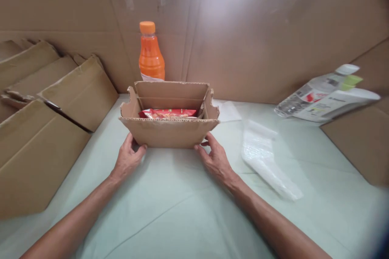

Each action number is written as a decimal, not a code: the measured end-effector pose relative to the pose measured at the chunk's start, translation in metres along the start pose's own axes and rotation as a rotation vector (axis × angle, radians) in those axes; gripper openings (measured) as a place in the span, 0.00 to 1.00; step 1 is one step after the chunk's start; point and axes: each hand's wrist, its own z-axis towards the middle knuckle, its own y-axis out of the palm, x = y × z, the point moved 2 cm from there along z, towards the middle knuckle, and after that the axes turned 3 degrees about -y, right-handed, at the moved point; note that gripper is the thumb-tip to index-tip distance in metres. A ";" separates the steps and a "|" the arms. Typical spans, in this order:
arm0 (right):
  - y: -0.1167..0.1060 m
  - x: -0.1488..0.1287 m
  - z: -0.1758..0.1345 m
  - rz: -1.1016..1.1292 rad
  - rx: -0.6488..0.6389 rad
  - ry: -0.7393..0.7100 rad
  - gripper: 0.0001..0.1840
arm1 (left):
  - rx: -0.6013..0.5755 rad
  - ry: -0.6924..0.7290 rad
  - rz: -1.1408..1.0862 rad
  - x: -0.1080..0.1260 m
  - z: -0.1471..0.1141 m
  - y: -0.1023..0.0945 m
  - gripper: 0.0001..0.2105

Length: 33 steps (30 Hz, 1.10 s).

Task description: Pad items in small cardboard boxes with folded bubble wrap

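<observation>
orange bottle [152, 58]: base hidden behind open box [167, 134] | red packet [170, 112]: lower part hidden by box's near wall | left hand [128, 156], right hand [215, 156]: some fingertips hidden | left cartons [39, 158]: cut off at left edge | white bottle [340, 104], far right: small print unreadable

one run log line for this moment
left hand: on open cardboard box, lower left corner; right hand: on its lower right corner; red packet: inside box; orange bottle: behind box; plastic wrap: right of box

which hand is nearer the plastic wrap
Right. The right hand is left of the plastic wrap, at one corner of the box; the left hand is farther left, at the other.
</observation>
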 end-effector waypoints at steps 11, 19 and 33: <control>0.021 0.028 0.006 0.224 -0.183 -0.119 0.37 | 0.212 -0.012 0.101 -0.019 0.006 -0.015 0.17; 0.024 0.025 0.008 0.362 -0.224 -0.081 0.42 | 0.285 -0.034 0.169 -0.005 0.006 -0.018 0.15; 0.018 0.031 0.001 0.050 -0.143 -0.226 0.34 | 0.210 0.008 -0.071 -0.014 0.008 -0.012 0.15</control>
